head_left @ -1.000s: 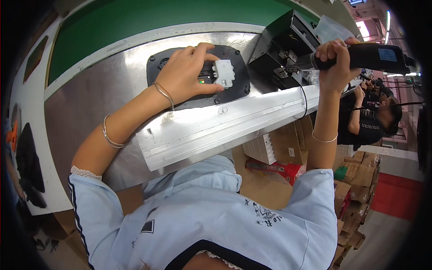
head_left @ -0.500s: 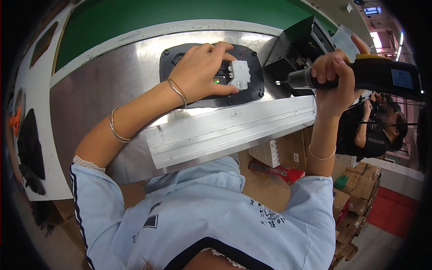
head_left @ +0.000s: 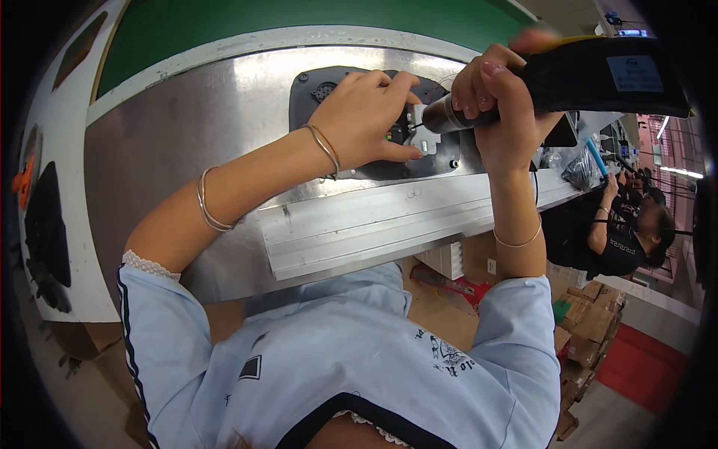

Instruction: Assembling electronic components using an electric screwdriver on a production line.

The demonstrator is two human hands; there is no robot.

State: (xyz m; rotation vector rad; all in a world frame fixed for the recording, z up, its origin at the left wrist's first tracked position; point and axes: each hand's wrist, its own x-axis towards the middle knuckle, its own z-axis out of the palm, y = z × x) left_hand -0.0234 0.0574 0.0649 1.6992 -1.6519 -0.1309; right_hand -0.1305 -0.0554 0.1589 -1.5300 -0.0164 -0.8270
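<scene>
On the metal bench lies a black plastic panel with rounded corners and screw posts. A small white plastic module sits on its right half. My left hand reaches over the panel and grips the module between thumb and fingers, which span its near and far sides. In my right hand is a black electric screwdriver with a yellow strip, held nearly level. Its thin bit points left at the module's left edge; whether it touches a screw there is too small to tell.
A ridged aluminium rail runs along the bench's near edge. Behind my right hand a black box is mostly hidden. Plastic bags lie farther right, near another person. Cardboard boxes are stacked on the floor.
My right hand has brought the screwdriver left, from beside the black box to over the module. My left hand keeps its grip on the module, and both appear slightly farther right in view.
</scene>
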